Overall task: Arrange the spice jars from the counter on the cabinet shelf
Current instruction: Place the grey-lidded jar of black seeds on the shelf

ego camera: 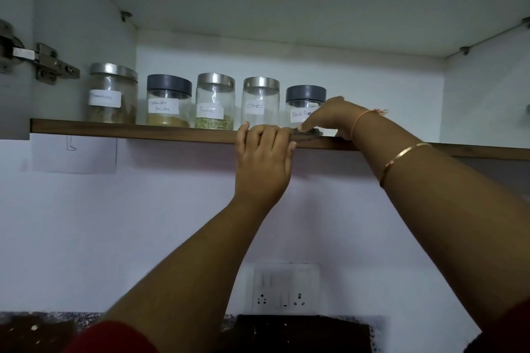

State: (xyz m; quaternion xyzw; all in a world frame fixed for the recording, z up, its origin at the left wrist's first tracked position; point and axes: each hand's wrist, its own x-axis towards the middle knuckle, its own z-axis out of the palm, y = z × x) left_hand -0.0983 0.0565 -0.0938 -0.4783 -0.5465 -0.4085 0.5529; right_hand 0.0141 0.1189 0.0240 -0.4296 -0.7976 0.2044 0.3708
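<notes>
Both hands are reaching up to the cabinet shelf (129, 129). In the head view, the left hand (262, 160) is curling its fingers over the shelf's front edge, closed on the wood and on nothing else. The right hand (329, 117) is wrapping around the lower part of the black pepper jar (304, 107), thumb pressing near its base, so the jar is standing upright on the shelf at the right end of the row. Four other jars are sitting in a line to its left: cloves (260, 102) just beside it, then fennel (215, 102), coriander powder (168, 102) and cinnamon (112, 94) at the far left. A thin bangle (401, 160) and a thread band (367, 116) are circling the right forearm. Below, a switch and socket plate (282, 289) is sitting on the wall.
</notes>
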